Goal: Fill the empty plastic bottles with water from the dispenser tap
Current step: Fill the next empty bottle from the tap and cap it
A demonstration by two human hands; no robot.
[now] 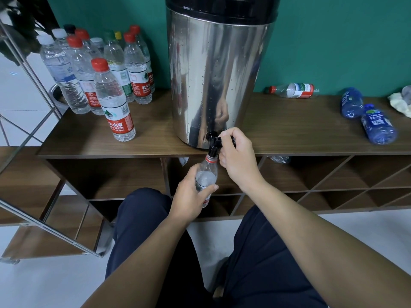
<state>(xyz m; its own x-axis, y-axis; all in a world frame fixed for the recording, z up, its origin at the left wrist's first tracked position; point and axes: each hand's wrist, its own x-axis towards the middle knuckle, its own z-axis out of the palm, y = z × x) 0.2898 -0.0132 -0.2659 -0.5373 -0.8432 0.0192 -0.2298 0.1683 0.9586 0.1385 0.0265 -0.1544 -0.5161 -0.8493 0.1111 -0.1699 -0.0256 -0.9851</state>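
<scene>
One clear bottle (205, 181) stands upright, neck at the black tap (214, 145); my left hand (191, 196) grips it, my right hand (236, 156) grips the lever, before the wooden shelf (289, 130) and green wall (333, 41).

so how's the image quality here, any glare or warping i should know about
Head view: sharp on the hands, with wide-angle bending at the shelf top; the steel dispenser mirrors the room in bright streaks; the left hand grips the bottle under the tap, which the right hand holds.

Both hands (191, 190) (236, 152) curled, gripping.
</scene>
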